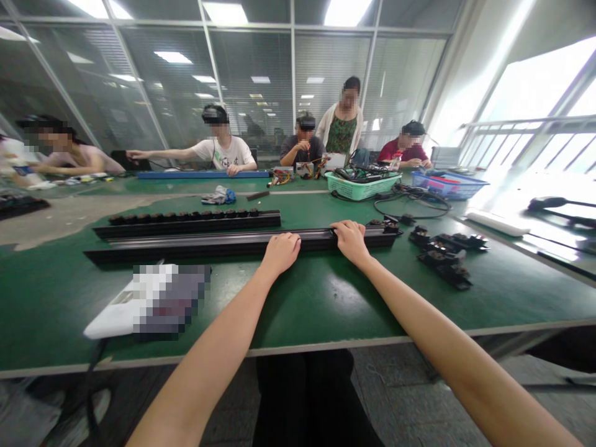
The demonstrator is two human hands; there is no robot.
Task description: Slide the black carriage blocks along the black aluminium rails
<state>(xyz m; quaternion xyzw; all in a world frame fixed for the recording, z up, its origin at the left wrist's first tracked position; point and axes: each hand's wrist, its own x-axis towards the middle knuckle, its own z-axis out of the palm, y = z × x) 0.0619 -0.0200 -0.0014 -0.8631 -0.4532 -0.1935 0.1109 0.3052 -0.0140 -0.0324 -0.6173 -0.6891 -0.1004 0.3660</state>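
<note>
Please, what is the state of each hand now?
Left hand: curled over the rail; grip unclear.
Right hand: bent over the rail; grip unclear.

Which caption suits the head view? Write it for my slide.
Left fingers and right fingers rest on a long black rail on a green table, a second rail lying behind it.

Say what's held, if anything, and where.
Near black rail: left hand over its edge right of middle, right hand nearer the right end; grip unclear.

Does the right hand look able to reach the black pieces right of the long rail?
Likely yes: only the end of the black rail and some green tabletop seem to lie between the right hand and the black pieces.
</note>
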